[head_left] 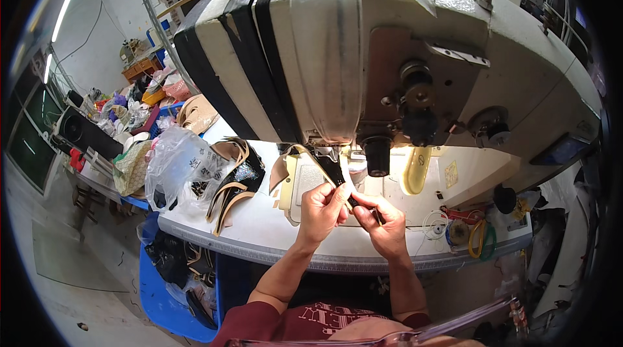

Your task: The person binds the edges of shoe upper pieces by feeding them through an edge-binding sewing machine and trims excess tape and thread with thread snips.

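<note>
A large industrial sewing machine with black tape around its end fills the upper view. Beneath its needle area lies a narrow black piece with tan edging, which looks like a shoe-upper part. Its near end is pinched between thumb and fingers of my left hand. Close beside it, my right hand has its fingers closed at the same end of the piece. The fingers hide that end. Left of my hands, several similar black-and-tan shoe-upper pieces lie stacked on the white table.
A clear plastic bag sits left of the stack. Below the table's left side stands a blue bin holding black bags and scraps. Thread spools and coloured rings lie at the right table edge. A cluttered table stands farther left.
</note>
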`<state>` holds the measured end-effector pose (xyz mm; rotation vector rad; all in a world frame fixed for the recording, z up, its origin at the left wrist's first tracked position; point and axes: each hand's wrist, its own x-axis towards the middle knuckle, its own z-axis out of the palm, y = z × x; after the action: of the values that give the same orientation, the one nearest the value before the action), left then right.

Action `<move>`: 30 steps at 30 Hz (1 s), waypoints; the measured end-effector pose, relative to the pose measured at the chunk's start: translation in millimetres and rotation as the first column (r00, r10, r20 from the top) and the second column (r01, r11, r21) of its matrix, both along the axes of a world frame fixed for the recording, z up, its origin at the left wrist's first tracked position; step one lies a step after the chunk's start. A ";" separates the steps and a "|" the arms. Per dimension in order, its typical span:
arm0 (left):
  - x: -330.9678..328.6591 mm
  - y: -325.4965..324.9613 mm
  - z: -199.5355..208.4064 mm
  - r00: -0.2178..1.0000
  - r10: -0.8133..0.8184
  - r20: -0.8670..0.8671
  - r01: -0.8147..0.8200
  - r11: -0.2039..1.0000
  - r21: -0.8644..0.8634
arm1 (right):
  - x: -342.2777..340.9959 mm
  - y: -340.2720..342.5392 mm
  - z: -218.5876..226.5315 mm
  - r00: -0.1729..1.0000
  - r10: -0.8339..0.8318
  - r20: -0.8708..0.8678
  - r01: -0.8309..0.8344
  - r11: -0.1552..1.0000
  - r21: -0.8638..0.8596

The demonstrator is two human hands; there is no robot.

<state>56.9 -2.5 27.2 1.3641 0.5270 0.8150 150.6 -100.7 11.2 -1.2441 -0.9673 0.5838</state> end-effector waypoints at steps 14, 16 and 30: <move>-19.7 -16.7 -1.2 0.993 -0.040 -0.108 0.053 0.990 0.128 | -32.7 -11.5 -22.9 0.988 -0.008 -0.155 0.031 0.989 0.143; -20.3 -13.1 -1.3 0.994 -0.043 -0.102 0.055 0.991 0.121 | -35.9 -8.4 -23.6 0.993 -0.052 -0.109 0.069 0.984 0.165; -32.7 -0.8 -10.0 0.984 -0.164 -0.070 0.167 0.986 0.030 | -41.2 12.5 -19.8 0.990 -0.097 -0.104 0.118 0.968 0.220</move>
<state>24.2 -3.3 17.2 1.4512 0.4460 0.6476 109.4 -88.2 -8.7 -1.0505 -0.8568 0.4293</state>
